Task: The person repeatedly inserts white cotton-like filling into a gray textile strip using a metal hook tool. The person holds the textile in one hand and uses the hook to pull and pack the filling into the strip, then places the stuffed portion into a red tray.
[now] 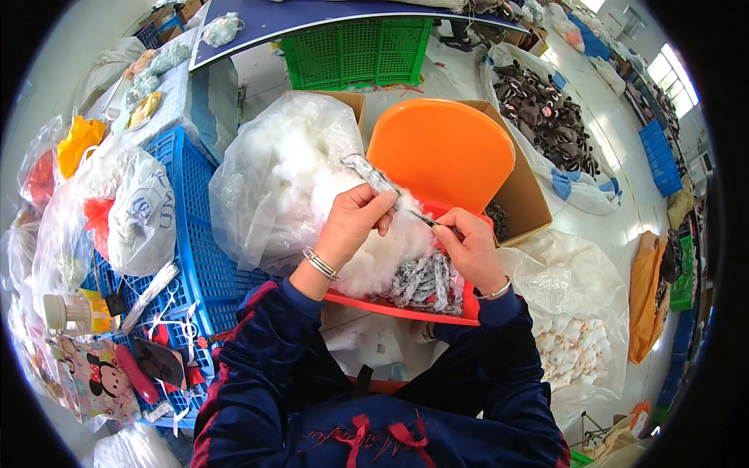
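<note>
My left hand is closed, pinching a small grey-and-white fuzzy fabric strip between thumb and fingers. Closed around a thin dark tool, my right hand points its tip toward the strip's near end; the tool's exact kind is too small to tell. White fluffy stuffing lies under both hands and runs back into a clear plastic bag. Below my right hand, a pile of similar grey strips sits in a red tray across my lap.
Behind the tray stand an orange rounded panel and a cardboard box. A blue crate with scissors and a jar is at left. At right are a bag of white pieces and a sack of dark plush pieces.
</note>
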Demonstrator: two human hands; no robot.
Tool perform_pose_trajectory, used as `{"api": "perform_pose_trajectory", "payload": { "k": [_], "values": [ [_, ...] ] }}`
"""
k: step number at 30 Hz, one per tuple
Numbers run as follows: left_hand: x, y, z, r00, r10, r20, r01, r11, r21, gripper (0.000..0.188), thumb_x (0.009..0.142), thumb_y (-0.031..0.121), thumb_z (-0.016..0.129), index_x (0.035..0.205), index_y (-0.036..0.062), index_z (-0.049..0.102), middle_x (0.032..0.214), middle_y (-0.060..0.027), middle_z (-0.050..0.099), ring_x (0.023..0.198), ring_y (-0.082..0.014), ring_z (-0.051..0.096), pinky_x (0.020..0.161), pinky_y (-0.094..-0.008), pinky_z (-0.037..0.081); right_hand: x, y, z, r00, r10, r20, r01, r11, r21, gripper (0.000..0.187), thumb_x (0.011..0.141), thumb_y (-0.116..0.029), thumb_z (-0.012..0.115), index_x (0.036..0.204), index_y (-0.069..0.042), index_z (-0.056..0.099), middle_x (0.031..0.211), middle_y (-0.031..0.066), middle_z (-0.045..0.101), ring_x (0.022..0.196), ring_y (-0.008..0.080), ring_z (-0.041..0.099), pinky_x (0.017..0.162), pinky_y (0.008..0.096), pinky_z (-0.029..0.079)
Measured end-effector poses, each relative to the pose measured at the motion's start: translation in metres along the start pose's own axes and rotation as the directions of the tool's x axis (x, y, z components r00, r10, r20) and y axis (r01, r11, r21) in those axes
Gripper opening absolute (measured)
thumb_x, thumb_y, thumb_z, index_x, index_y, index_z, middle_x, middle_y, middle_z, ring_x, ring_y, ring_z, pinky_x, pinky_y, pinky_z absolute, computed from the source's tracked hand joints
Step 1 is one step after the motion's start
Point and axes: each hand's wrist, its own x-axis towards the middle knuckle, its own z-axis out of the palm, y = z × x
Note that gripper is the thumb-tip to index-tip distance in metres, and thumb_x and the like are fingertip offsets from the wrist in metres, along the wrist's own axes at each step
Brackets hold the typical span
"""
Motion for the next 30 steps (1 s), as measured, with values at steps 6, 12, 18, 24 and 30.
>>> {"api": "perform_pose_trajectory", "payload": {
  "k": [6,12,18,24,30],
  "values": [
    [0.0,-0.002,-0.001,1.0,0.017,0.013,-0.017,1.0,0.004,0.02,0.093,0.017,0.066,0.079,0.0035,0.06,0.07,-0.0028,0.062,0.057,-0.0079,0.055,0.053,-0.0229,0.044,0.0,0.001,0.0,1.0,0.011,0.003,-0.011,1.0,0.004,0.009,0.09,-0.006,0.065,0.089,0.001,0.059,0.07,0.0049,0.054,0.059,0.0098,0.048,0.054,0.0251,0.039],
    [-0.003,-0.005,0.003,0.998,0.067,0.01,-0.067,0.997,0.027,0.018,0.093,0.014,0.066,0.081,0.0022,0.06,0.07,-0.0033,0.061,0.058,-0.0086,0.056,0.055,-0.024,0.048,-0.002,0.0,0.006,0.998,0.051,-0.02,-0.05,0.995,0.081,0.01,0.09,-0.006,0.065,0.09,0.002,0.059,0.071,0.0029,0.055,0.061,0.007,0.047,0.054,0.0238,0.038],
    [-0.004,-0.013,0.012,0.998,0.04,0.05,-0.04,0.999,-0.009,0.02,0.093,0.014,0.064,0.079,0.0016,0.059,0.071,-0.004,0.062,0.059,-0.009,0.058,0.055,-0.0247,0.048,-0.004,0.003,0.014,0.989,0.144,0.018,-0.144,0.955,0.259,0.011,0.092,-0.008,0.062,0.089,0.001,0.057,0.073,-0.0015,0.053,0.066,0.0045,0.045,0.058,0.0224,0.039],
    [0.0,-0.016,0.015,0.997,0.022,0.07,-0.026,0.998,0.057,0.024,0.093,0.017,0.065,0.076,0.0012,0.06,0.069,-0.0051,0.063,0.056,-0.0096,0.058,0.054,-0.0241,0.048,0.001,0.003,0.016,0.971,0.209,0.112,-0.237,0.893,0.384,0.013,0.094,-0.012,0.06,0.091,0.001,0.057,0.075,-0.004,0.053,0.069,0.0034,0.046,0.06,0.0223,0.039],
    [0.001,-0.01,0.004,0.999,0.019,-0.044,-0.017,0.998,0.053,0.023,0.093,0.017,0.064,0.076,0.0016,0.058,0.066,-0.0049,0.061,0.056,-0.01,0.057,0.054,-0.024,0.047,0.003,-0.009,-0.001,0.975,0.2,0.097,-0.206,0.977,0.054,0.014,0.091,-0.012,0.064,0.092,0.001,0.059,0.07,-0.0002,0.055,0.062,0.0055,0.048,0.056,0.0238,0.04]
  ]
}}
